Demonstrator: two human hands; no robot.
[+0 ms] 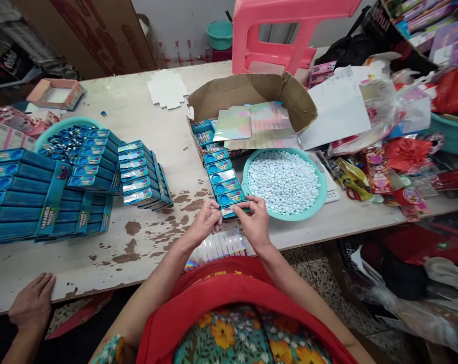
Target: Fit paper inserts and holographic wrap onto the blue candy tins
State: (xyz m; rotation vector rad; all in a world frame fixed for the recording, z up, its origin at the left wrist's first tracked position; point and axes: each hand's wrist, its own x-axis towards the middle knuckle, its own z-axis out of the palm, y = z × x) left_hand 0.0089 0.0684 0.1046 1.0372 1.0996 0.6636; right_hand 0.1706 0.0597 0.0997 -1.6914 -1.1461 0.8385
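At the near end of a row of flat blue candy boxes (224, 176), both my hands are on the nearest blue candy box (229, 210). My left hand (208, 222) has its fingers closed at the box's left end. The thumb and fingers of my right hand (255, 220) close on its right end, the thumb over the top. A shiny strip shows on the top of this box, partly covered by my fingers. Just below my hands lies a sheet of shiny rainbow sticker strips (220, 246), near the table edge.
A turquoise basin (322, 194) of pale candies stands right of the row. Behind is a cardboard box (247, 86) holding silvery sheets (272, 124). Stacked blue boxes (20, 202) fill the left. Another person's hand (32, 303) rests at the lower left table edge.
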